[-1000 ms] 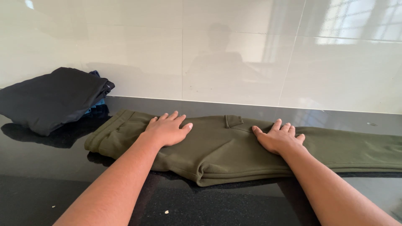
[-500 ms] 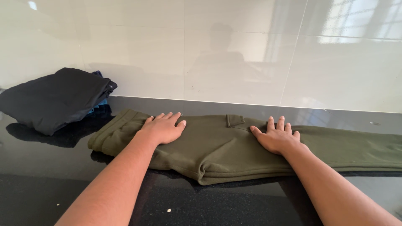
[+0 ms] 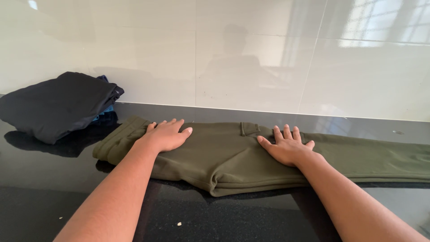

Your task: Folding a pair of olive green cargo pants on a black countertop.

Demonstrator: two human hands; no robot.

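A pair of olive green trousers (image 3: 224,154) lies folded lengthwise on the black glossy countertop (image 3: 53,197), waistband to the left and legs running off the right edge of view. My left hand (image 3: 165,134) rests flat, fingers together, on the trousers near the waistband. My right hand (image 3: 286,145) lies flat with fingers spread on the cloth just right of a small back-pocket flap (image 3: 249,128). Neither hand grips anything.
A pile of folded black clothes (image 3: 56,105), with a bit of blue cloth under it, sits at the back left against the glossy cream tiled wall (image 3: 251,54). A few pale crumbs lie on the counter near the front.
Both hands have slid a little to the left across the trousers, staying flat on the cloth. The trousers themselves have hardly moved.
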